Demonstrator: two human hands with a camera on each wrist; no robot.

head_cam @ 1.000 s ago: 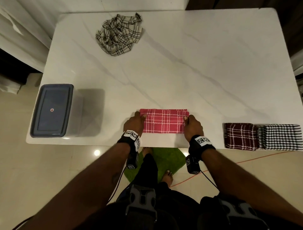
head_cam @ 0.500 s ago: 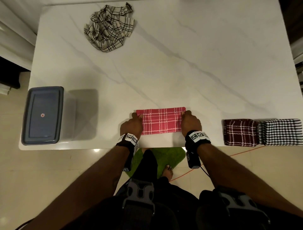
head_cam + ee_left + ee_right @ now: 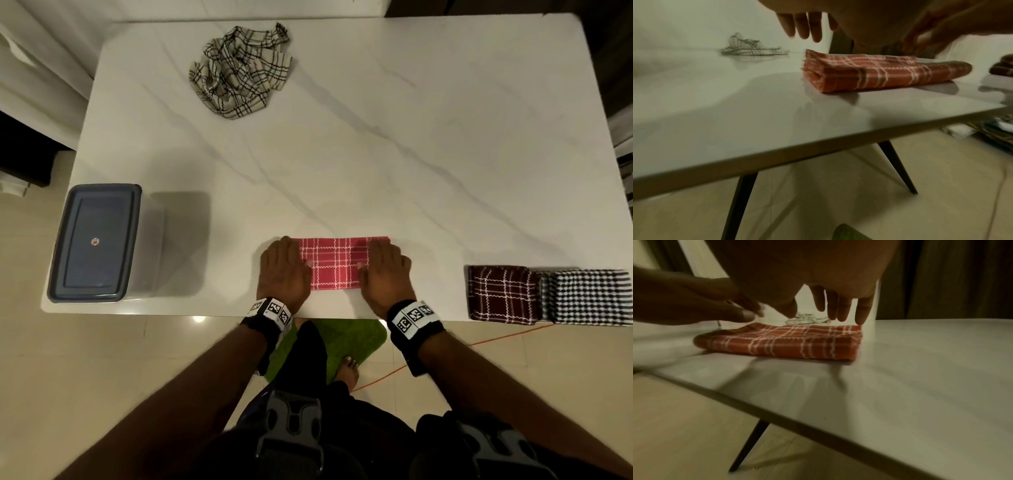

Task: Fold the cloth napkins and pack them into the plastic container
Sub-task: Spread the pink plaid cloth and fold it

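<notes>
i'm looking down at the white marble-look table (image 3: 342,154), and my pink checked cloth napkin (image 3: 337,265) lies folded into a flat strip close to the near edge, roughly midway along it. half a second ago each hand sat at one short end of that strip with the fingers tucked against it; now both have slid inward and lie palm-down over the ends, so less of the pink cloth shows between them.

my left hand (image 3: 284,270) is flat with straight fingers spread over the left end — from the left wrist view the fingers (image 3: 803,24) hang just above the cloth rather than curling round it. my right hand (image 3: 385,270) is the same, fingers straight and spread; in the right wrist view its fingertips (image 3: 861,316) reach down to the far edge of the napkin. neither hand grips anything.

the napkin itself has not shifted on the table. the clear plastic container with the grey-blue lid (image 3: 96,243) stands at the near left corner, lid on, well apart from the napkin. at the near right corner a folded dark-red checked napkin (image 3: 501,294) lies just beside a folded black-and-white houndstooth napkin (image 3: 589,296), the two touching. a crumpled cream napkin with black checks (image 3: 239,72) sits near the far edge, left of the middle — all where they were before.
</notes>
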